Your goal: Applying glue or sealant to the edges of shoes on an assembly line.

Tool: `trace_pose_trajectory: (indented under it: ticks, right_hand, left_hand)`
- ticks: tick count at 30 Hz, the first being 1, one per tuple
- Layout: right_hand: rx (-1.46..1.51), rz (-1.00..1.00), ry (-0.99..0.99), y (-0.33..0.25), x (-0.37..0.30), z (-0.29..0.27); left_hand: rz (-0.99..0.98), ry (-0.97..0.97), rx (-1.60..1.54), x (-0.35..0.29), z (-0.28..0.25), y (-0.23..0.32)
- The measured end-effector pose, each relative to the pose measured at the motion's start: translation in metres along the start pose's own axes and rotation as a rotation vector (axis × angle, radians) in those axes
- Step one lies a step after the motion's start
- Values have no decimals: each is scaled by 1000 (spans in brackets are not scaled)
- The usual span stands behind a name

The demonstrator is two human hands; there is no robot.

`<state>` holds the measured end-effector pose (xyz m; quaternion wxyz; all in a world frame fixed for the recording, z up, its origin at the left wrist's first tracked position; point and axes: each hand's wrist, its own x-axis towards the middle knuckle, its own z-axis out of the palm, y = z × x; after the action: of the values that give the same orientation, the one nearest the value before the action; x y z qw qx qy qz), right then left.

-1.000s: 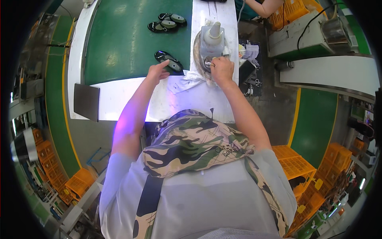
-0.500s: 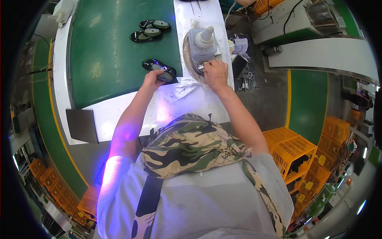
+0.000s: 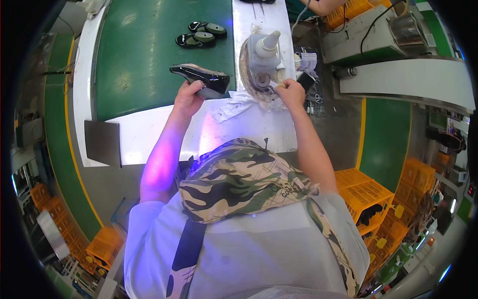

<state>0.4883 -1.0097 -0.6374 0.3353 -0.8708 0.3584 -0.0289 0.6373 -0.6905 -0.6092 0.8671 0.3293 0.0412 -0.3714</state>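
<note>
My left hand [image 3: 188,98] grips a glossy black shoe [image 3: 213,79] by its near side, holding it tilted on its side above the green belt's near right corner. My right hand [image 3: 292,93] is closed in a pinch on a small pale thing, too small to make out. Its fingertips are just right of a round dark-mouthed cup [image 3: 262,81] at the base of a translucent plastic bottle [image 3: 264,59] with a cone-shaped nozzle. Crumpled white cloth [image 3: 235,106] lies on the white table edge between my hands.
A pair of black shoes [image 3: 201,38] lies soles up farther along the green belt [image 3: 149,65]. A dark square plate [image 3: 102,143] sits at the table's near left corner. Orange crates [image 3: 366,192] stand to my right. Another person's arm [image 3: 323,6] shows at the far right.
My left hand has lifted the shoe from the belt and turned it, so its glossy side now shows. My right hand has drawn back rightward from the cup. The whole view has shifted slightly.
</note>
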Motion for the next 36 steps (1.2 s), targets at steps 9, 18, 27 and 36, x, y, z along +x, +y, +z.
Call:
trace_pose_trajectory:
  ticks: [9,18,27,36]
  right_hand:
    - [909,230,-333,-54,-17,-31]
    - [1330,-251,-570,-158,-50,-20]
    - [1286,-177,-801,-168,-69,-22]
    - [1188,-268,-954,-177,-73,-36]
  left_hand:
    - [673,-54,1092,-55,48,7]
    - [1117,-184,1526,-89,86,21]
    - [1078,-43,1647,-114,100,17]
    - [775,262,1857,-134,106,1]
